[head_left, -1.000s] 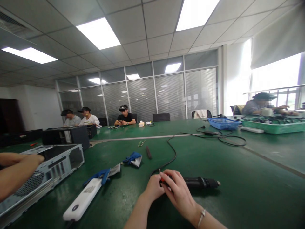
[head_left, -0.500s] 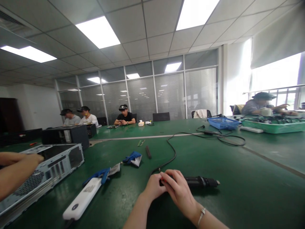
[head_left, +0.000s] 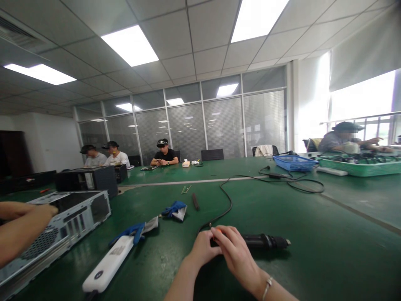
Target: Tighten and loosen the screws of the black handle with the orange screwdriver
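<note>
Black electric screwdriver (head_left: 265, 241) lies on the green counter (head_left: 313, 234) at my twelve o'clock, my left hand (head_left: 203, 250) pinching its cord end while my right hand (head_left: 236, 255) curls over its orange switch (head_left: 218, 230), adjusting it.

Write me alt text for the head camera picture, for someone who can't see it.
Two bare hands, left hand and right hand, meet on the cabled end of a black electric screwdriver lying on a green table. To the left lie blue gloves, a white power strip and an open computer case; other people sit farther along.
</note>
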Tool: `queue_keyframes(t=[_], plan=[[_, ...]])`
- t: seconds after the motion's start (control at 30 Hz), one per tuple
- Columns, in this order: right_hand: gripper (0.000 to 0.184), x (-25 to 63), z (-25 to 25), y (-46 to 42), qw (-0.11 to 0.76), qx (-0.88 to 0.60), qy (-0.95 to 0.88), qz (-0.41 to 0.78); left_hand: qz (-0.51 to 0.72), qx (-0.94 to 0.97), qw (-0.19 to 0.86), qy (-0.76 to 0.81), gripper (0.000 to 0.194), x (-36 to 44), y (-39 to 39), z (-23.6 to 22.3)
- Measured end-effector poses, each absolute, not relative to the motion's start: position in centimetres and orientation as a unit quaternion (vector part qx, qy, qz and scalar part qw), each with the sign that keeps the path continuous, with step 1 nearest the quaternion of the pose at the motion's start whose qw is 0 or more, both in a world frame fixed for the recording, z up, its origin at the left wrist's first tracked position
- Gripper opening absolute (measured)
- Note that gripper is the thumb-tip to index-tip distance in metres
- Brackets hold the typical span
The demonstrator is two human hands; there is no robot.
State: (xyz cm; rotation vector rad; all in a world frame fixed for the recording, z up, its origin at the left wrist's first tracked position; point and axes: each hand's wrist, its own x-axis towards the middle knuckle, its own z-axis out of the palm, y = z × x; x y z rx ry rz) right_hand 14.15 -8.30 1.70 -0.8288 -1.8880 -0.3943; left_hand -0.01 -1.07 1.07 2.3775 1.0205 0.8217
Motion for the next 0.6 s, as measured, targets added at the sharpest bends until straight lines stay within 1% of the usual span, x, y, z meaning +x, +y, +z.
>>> queue_keyframes(t=[0.1,0.27,0.43,0.53,0.6], plan=[[0.058,14.05,1.59,-8.35,0.488,-0.342,-0.789,-0.149,0.305,0.855,0.216,0.359,0.020,-0.01,-1.12,1.17],[0.053,14.06,1.58,-8.17,0.491,-0.346,-0.786,-0.146,0.286,0.858,0.210,0.372,0.020,0.03,-0.88,0.96],[0.057,14.07,1.70,-8.19,0.493,-0.330,-0.792,-0.142,0.299,0.855,0.222,0.361,0.025,0.01,-0.88,0.93],[0.057,13.98,1.73,-8.36,0.492,-0.310,-0.801,-0.140,0.303,0.858,0.220,0.352,0.023,-0.01,-0.80,0.79],[0.055,14.04,1.50,-8.27,0.506,-0.302,-0.795,-0.142,0.295,0.860,0.215,0.356,0.022,-0.03,-0.68,0.68]])
